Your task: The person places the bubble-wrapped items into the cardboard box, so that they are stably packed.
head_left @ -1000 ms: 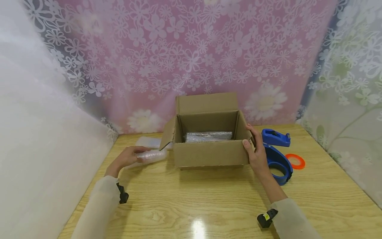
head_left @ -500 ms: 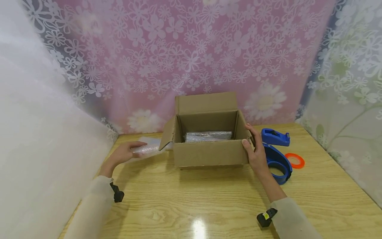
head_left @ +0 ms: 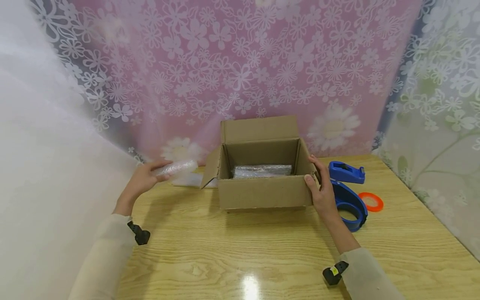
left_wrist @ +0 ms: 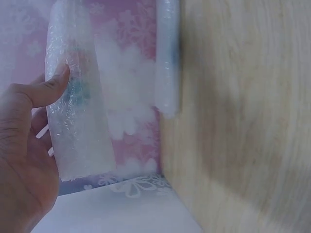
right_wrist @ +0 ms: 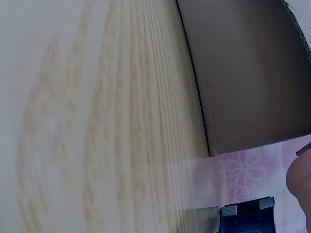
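My left hand (head_left: 140, 179) holds a bubble-wrapped package (head_left: 178, 168) between thumb and fingers, raised above the table left of the box. In the left wrist view the thumb lies across the clear wrap (left_wrist: 80, 131), and faint coloured patches show through it. Below it, a second bubble-wrapped package (head_left: 187, 180) lies on the table, partly behind the box's left flap. The open cardboard box (head_left: 264, 193) stands in the middle, with wrapped silvery packages (head_left: 262, 171) inside. My right hand (head_left: 324, 198) grips the box's right side, thumb at the front corner; the right wrist view shows only part of it.
Right of the box are a blue desk tape dispenser (head_left: 346, 174), a blue hand-held tape dispenser (head_left: 342, 191) and an orange tape roll (head_left: 379, 205). A flowered curtain (head_left: 243, 83) hangs behind the wooden table (head_left: 210, 254). A white sheet (head_left: 56, 166) borders the left side.
My left hand has lifted the wrapped package off the table and drawn it up and to the left, uncovering the second package. The right hand and box stay in place.
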`<state>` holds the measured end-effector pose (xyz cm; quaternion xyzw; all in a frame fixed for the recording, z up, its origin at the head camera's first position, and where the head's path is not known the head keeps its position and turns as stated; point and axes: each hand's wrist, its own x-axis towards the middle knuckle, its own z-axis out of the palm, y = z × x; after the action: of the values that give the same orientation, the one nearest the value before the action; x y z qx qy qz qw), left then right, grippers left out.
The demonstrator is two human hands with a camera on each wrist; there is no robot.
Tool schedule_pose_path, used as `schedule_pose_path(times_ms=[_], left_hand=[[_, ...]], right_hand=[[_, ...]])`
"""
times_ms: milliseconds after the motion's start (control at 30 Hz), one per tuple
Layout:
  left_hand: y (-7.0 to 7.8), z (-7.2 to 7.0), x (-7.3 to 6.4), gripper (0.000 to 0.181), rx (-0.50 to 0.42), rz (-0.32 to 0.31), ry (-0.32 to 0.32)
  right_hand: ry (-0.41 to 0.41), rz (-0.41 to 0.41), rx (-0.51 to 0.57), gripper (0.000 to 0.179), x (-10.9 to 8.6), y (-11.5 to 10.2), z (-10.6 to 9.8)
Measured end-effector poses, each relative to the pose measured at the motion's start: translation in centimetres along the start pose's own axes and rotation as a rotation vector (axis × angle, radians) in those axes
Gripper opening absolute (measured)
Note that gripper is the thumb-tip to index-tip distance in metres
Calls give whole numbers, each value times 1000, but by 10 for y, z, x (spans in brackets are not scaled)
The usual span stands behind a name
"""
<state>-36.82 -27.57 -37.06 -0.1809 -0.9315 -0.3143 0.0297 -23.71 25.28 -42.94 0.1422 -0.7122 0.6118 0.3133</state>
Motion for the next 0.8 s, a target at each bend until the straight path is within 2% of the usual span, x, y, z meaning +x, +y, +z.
schedule_pose_path(times_ms=[100,200,333,433,567,667,800], left_hand=[[8,-7,2,55,-19,1,47],[18,-12,7,55,-25,27,105],[38,-15,13,55,-23,40,159],[57,-14,17,55,-69,37,167],[80,-14,22,55,-139,46,158],[97,-14,25,54,-145,60,153],[121,-8,33,54,-124,115,147]], right_hand=[[0,-5,-2,50,0,0,0],[1,-17,-1,52,1,14,-2],[2,-20,1,54,2,35,-6],[11,-19,-5,54,1,33,-7],[11,-28,-3,52,1,15,-4],[-8,-22,7,52,0,4,-2],[-11,-6,13,53,1,13,-4]])
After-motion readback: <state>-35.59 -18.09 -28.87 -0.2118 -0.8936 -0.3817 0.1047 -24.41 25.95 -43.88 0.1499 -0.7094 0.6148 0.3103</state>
